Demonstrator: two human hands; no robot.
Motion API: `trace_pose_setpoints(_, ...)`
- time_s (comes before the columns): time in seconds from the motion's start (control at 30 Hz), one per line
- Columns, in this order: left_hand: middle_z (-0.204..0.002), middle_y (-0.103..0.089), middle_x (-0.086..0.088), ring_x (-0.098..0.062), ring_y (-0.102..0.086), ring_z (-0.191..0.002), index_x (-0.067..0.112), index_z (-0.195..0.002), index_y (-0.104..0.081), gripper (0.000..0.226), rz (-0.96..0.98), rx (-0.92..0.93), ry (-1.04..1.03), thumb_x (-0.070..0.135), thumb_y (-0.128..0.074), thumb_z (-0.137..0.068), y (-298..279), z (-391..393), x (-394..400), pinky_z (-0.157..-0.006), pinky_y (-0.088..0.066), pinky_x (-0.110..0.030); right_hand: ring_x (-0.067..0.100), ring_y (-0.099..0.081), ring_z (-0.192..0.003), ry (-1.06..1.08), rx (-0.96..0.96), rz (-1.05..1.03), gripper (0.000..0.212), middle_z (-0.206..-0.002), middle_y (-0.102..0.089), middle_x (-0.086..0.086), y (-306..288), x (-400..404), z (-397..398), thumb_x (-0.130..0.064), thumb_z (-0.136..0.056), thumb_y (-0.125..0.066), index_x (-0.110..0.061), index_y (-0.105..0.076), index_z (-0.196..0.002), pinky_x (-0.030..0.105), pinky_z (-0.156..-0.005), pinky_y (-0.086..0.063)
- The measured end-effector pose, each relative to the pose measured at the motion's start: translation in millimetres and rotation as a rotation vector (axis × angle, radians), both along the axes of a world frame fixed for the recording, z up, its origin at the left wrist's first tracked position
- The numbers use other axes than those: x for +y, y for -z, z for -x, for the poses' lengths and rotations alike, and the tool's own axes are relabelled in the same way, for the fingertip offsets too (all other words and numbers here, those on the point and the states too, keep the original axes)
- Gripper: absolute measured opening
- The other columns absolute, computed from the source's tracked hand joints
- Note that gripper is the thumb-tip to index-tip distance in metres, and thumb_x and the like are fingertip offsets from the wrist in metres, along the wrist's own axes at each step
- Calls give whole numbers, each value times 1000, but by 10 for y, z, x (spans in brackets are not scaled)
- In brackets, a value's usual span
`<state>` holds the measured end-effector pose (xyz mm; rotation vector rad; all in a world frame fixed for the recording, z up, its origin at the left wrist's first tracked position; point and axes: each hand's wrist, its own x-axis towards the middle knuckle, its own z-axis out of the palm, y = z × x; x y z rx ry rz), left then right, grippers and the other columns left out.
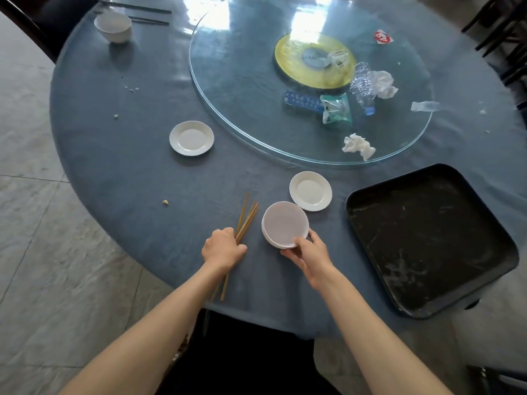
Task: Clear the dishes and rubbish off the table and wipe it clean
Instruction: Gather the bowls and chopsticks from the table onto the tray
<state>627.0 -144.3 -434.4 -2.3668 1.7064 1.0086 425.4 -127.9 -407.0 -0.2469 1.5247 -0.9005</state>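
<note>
My left hand (224, 248) grips a bundle of wooden chopsticks (247, 217) near the table's front edge. My right hand (306, 253) holds the near rim of a white bowl (285, 225) that stands just right of the chopsticks. A small white plate (310, 191) lies right behind the bowl. Another white plate (191, 138) sits further left. A white bowl (113, 26) and dark chopsticks (148, 14) are at the far left. On the glass turntable (242, 81) lie a crushed plastic bottle (362, 86), crumpled tissues (358, 146), and wrappers (336, 109).
A black tray (427, 238) rests at the right on the round table with its blue cloth (128, 166). Small crumbs (165, 202) dot the cloth at the left. Dark chairs (502, 32) stand at the far right. Tiled floor lies to the left.
</note>
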Motion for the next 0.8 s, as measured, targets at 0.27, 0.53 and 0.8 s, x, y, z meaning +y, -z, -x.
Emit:
trace_pose_setpoints(0.27,-90,-66,-9,-24,-64,-79,11,-90,-51,9,-110,537,-264,14,-47,-98,-73,-184,351,-66,-48,-32,25,-74,-92,-13,21,-3,56,-135,-62,15,-56,442,176,7,-94,-53,-13,-52,-146,37,-82,-64)
trace_pose_setpoints(0.53,-73,-47,-3,-15,-47,-53,12,-104,-50,18,-68,1080,-752,7,-33,-105,-648,-212,1021,-50,-52,-28,25,-75,-80,-114,-21,-3,61,-125,-68,19,-325,895,239,9,-93,-52,-14,-48,-149,34,-78,-64)
trace_pose_setpoints(0.8,-70,-47,3,-9,-42,-46,16,-106,-54,28,-34,1407,-939,36,-35,-107,-990,-786,1485,-51,-43,-26,29,-77,-88,-213,-85,55,54,-115,-74,17,-609,1192,-222,7,-93,-52,-13,-56,-144,30,-69,-62)
